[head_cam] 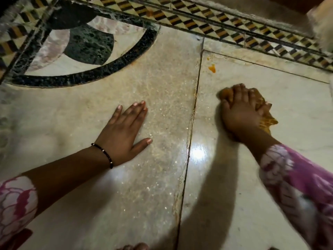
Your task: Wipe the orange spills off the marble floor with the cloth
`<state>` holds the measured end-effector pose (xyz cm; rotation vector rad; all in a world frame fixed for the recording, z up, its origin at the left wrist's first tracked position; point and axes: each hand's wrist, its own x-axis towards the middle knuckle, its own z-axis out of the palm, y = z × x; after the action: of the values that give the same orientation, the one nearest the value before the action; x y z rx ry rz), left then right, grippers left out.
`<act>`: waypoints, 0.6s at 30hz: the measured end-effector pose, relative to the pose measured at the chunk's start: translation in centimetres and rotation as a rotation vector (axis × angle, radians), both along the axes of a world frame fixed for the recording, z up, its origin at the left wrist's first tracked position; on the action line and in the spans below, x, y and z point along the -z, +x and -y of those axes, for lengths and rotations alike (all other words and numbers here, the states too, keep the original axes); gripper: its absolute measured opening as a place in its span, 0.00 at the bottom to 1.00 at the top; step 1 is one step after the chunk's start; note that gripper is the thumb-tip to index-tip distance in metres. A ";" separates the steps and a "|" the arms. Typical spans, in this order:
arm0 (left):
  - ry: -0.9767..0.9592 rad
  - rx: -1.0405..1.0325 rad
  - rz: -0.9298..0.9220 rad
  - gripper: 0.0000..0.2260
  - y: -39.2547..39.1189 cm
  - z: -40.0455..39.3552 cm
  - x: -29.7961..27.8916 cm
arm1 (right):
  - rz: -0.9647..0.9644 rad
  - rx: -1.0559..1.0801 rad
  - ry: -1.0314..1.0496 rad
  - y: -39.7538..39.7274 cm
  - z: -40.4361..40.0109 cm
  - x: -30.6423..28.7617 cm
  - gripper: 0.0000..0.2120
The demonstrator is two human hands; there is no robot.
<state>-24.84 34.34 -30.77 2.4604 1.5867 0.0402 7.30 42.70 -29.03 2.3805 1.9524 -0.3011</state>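
Pressing cloth (266, 120) under right hand (241, 112), left hand (124, 136) flat well apart

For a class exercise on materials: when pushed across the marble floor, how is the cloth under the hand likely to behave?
The cloth looks soft and floppy: it bunches unevenly under the right hand, so it will probably crumple rather than slide flat. It appears soaked orange, so it may smear. The marble floor shines, suggesting it will likely glide easily.

Orange on pale marble

The cloth (266, 120) and spill (212, 68) are orange; the floor (252, 177) is cream-grey, its border (198, 18) checked black, yellow and white; the sleeves (297, 177) are pink-and-white patterned; the bracelet (106, 156) is black.
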 end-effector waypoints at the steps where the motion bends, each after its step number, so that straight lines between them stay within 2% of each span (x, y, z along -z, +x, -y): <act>1: -0.002 0.003 -0.003 0.35 0.2 -0.2 0.1 | -0.025 0.029 -0.003 -2.4 -0.4 0.0 0.32; 2: -0.001 -0.001 -0.004 0.35 0.3 -0.3 0.2 | -0.032 -0.020 0.005 -4.6 -0.1 0.1 0.31; 4: 0.015 -0.019 -0.002 0.35 0.0 -0.1 0.3 | -0.043 -0.264 0.044 -8.4 2.6 0.4 0.31; 7: 0.018 -0.041 0.023 0.35 -0.4 0.3 0.4 | -0.047 -0.572 0.054 -10.8 10.1 0.0 0.30; 10: 0.018 -0.048 0.048 0.35 -0.3 0.3 0.5 | -0.057 -0.802 -0.049 -6.8 16.5 -0.2 0.31; 12: 0.021 -0.051 0.053 0.35 -0.2 0.4 0.5 | -0.031 -0.996 -0.080 -1.5 17.1 -0.3 0.32; 14: 0.025 -0.059 0.056 0.35 -0.2 0.3 0.4 | 0.008 -0.943 -0.087 2.5 14.9 -0.4 0.31; 18: 0.027 -0.070 0.040 0.35 -0.2 0.3 0.2 | 0.035 -0.416 0.016 3.1 8.3 -0.2 0.36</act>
<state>-25.02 34.05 -31.00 2.4072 1.6662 0.1219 10.41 34.42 -28.87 1.9027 2.3667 -0.2188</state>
